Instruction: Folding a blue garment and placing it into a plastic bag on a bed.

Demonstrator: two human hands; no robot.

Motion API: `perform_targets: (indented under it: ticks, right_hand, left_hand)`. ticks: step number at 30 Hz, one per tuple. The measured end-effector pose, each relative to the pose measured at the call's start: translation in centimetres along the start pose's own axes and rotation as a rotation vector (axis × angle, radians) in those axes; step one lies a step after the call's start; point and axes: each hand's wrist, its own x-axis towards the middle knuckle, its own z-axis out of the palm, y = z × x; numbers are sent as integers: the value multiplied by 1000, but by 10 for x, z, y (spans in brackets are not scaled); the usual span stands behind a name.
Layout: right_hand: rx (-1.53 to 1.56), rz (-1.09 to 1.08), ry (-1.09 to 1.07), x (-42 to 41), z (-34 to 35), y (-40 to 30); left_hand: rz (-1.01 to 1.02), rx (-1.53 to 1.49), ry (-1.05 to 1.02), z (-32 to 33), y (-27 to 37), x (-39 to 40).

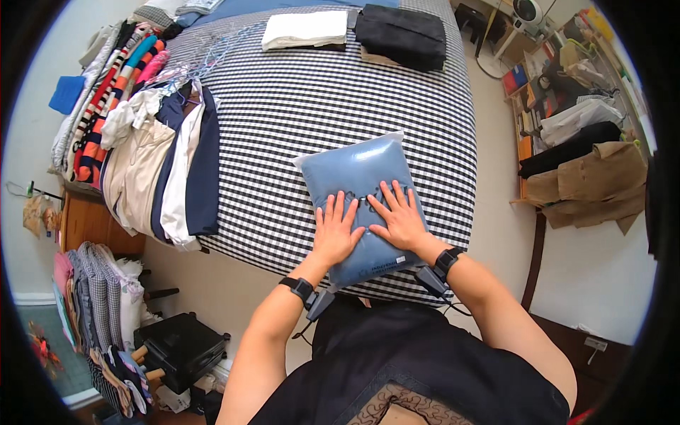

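Note:
A puffed plastic garment bag (356, 164) with a blue folded cloth inside lies on the near edge of the bed. Dark printing shows on its clear film, partly covered by my fingers. My left hand (336, 234) rests palm down on the left side of the bag. On its right side lies my right hand (397, 220), also flat, with the fingers spread. The two thumbs are close to each other near the middle of the bag. Neither hand grasps anything.
A checked bedspread (297, 101) covers the bed. At its far end sit folded white cloth (304, 29) and folded black clothes (401, 34). Clothes on hangers (159, 164) lie to the left. A black case (180, 345) stands on the floor; clothes hang by the right shelf (523, 106).

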Motion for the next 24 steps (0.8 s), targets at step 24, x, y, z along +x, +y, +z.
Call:
perform_targets:
  ticks: [24]
  right_hand:
    - [-15, 42, -106, 8, 35, 8]
  left_hand:
    - [-16, 16, -10, 32, -6, 6]
